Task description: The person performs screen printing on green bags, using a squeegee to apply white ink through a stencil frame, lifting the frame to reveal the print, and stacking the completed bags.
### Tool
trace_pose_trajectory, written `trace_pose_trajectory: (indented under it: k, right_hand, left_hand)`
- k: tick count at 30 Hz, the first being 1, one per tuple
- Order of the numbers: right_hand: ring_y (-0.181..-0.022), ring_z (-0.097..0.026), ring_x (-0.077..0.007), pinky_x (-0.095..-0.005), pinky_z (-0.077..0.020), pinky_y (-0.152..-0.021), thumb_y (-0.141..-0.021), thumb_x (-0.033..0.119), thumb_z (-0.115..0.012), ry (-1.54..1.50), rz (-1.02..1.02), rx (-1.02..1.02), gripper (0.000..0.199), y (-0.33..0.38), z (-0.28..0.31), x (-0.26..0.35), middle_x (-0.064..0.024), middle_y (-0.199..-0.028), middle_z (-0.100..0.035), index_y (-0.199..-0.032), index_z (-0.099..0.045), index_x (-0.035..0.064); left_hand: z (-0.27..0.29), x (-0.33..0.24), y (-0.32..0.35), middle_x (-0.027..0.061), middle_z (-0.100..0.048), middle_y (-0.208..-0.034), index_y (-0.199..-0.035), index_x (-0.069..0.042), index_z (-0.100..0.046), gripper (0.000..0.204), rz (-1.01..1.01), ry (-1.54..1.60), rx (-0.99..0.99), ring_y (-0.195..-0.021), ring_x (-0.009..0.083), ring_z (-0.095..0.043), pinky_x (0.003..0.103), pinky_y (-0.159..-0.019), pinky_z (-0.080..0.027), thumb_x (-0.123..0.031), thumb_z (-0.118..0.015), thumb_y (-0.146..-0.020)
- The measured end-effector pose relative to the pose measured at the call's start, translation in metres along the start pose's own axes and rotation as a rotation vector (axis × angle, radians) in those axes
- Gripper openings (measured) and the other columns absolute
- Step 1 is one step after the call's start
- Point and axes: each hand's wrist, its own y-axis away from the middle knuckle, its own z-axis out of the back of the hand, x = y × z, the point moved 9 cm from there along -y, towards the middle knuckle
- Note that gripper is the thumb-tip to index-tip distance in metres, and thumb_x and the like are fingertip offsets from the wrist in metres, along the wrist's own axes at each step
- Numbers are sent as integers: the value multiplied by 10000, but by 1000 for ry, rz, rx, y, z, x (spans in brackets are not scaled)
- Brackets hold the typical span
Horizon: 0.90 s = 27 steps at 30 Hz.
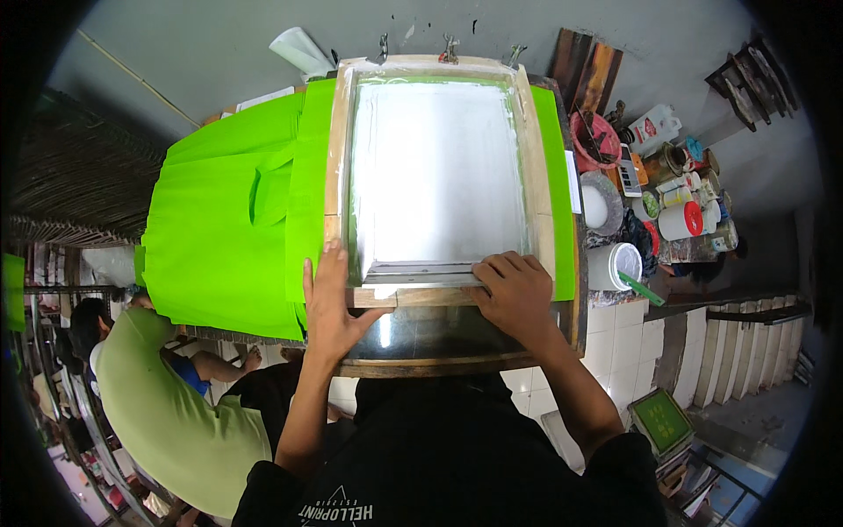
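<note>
While the wooden screen frame [436, 167] lies flat over bright green fabric [230, 224] on the tabletop [457, 338], both hands press its near edge.
Left hand [332, 303] and right hand [514, 294] have fingers spread flat, gripping nothing; the squeegee [421, 272] rests at the near end, so a pull looks finished, lifting still ahead.
</note>
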Motion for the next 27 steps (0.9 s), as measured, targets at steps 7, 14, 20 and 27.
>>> trace_pose_trajectory:
  k: [7, 14, 20, 27]
  right_hand:
    - [-823, -663, -213, -398, -493, -723, -652, 290, -795, -8, 118, -317, 337, -31, 94, 16, -11, -950, -686, -937, -695, 140]
    - [-737, -658, -250, -374, -479, -712, -806, 338, -763, 194, 197, -540, 222, -136, 199, 17, -66, -754, -678, -809, -722, 120]
    - [-585, -606, -214, -409, -516, -626, -906, 423, -707, 139, -193, -174, 367, -228, 230, -8, -76, -640, -654, -898, -774, 62]
    - [-680, -699, -231, -374, -546, -672, -851, 456, -763, 68, -95, -343, 445, -280, 262, -26, -149, -778, -751, -983, -800, 33]
  left_hand:
    - [79, -25, -17, 259, -299, -1615, -1608, -63, -129, 1346, -131, 149, -410, -1490, 403, -320, 561, -1226, -157, -415, -967, -616]
    - [130, -13, -77, 285, -348, -1576, -1575, 9, -240, 1041, 46, 529, -587, -1451, 402, -368, 490, -1212, -233, -404, -831, -823]
    - [59, 136, -28, 283, -543, -1393, -1419, 133, -451, 921, 747, 50, -114, -1285, 336, -541, 406, -1108, -393, -567, -708, -880]
    - [-3, 172, -22, 203, -680, -1204, -1275, 130, -604, 615, 918, 773, 192, -1105, 252, -639, 341, -989, -472, -333, -754, -898]
